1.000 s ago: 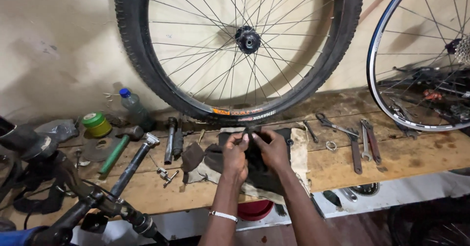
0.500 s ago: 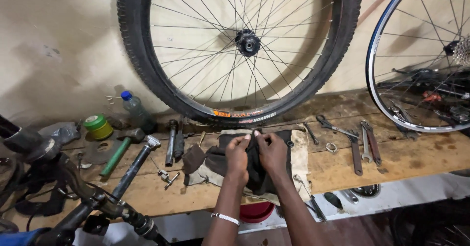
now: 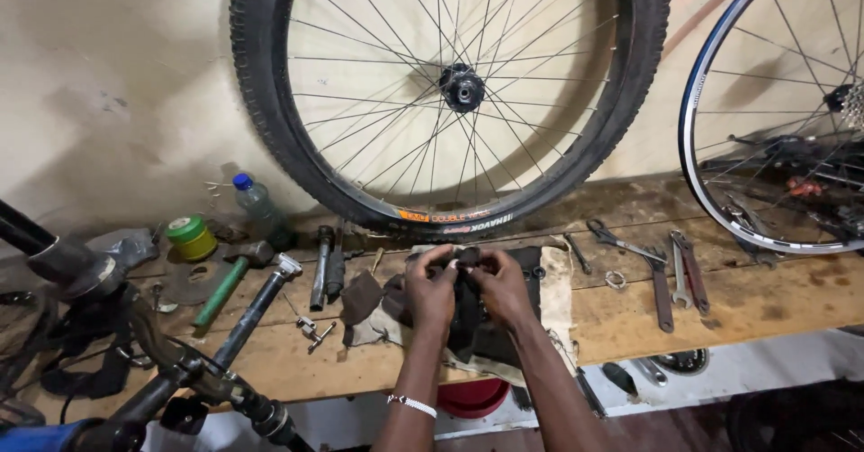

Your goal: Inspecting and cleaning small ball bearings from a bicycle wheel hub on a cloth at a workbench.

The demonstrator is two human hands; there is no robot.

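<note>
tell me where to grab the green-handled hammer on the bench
Grip the green handle near its lower end, coming from the bench's front edge. The hammer lies flat with its head toward the wall and the handle slanting toward you; that end looks free, though a second hammer lies close on its right.

1. I see my left hand (image 3: pixel 430 288) and right hand (image 3: pixel 500 283) close together, fingertips pinching a small dark part (image 3: pixel 467 259) over a dirty cloth (image 3: pixel 549 281).
2. The cloth lies on a wooden workbench (image 3: pixel 774 299).
3. A knobby bicycle wheel (image 3: pixel 270 101) stands upright against the wall behind my hands.
4. Left of the cloth I see a green-handled hammer (image 3: pixel 225 281) and a plastic bottle (image 3: pixel 256 205).
5. Wrenches (image 3: pixel 688 277) and scissors (image 3: pixel 621 241) lie to the right.
</note>
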